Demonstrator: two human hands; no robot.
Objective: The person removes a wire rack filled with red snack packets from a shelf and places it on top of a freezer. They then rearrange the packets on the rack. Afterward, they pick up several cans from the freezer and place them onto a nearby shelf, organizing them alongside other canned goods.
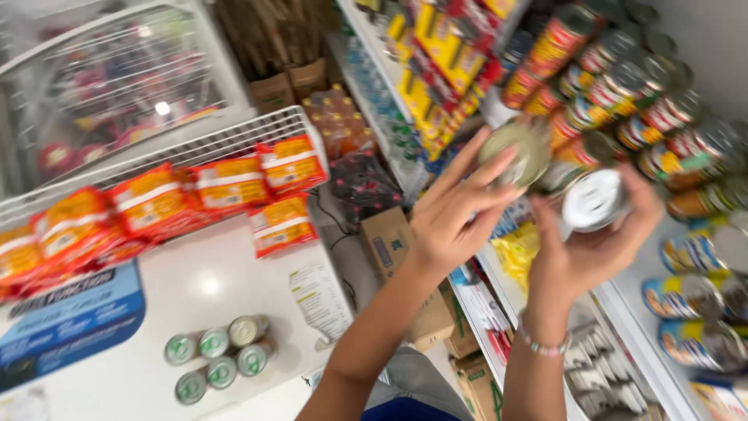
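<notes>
A: What does each of the hands have?

B: Each grips 1 tin. The left hand [450, 210] holds a can with a dull greenish end [516, 150], fingers spread long and wrapped round its side. The right hand [596, 245] is closed round a can with a white end [592, 199], the thumb up along its left side.

A: Which way do the cans point?

B: Both are tipped so a flat round end faces the camera; the long axis of each runs away from the viewer, toward the shelf [623, 300]. The blur hides the labels.

A: Where are they, exactly?

B: Held up in the air, side by side and nearly touching, just in front of the stacked tins [623, 93] on that shelf. A bead bracelet [543, 345] sits on the right wrist.

A: And on the left?

B: A white table [210, 284] carries 6 small green-topped cans [220, 359], well apart from the hands, with orange packets [226, 183] in a wire rack behind.
</notes>
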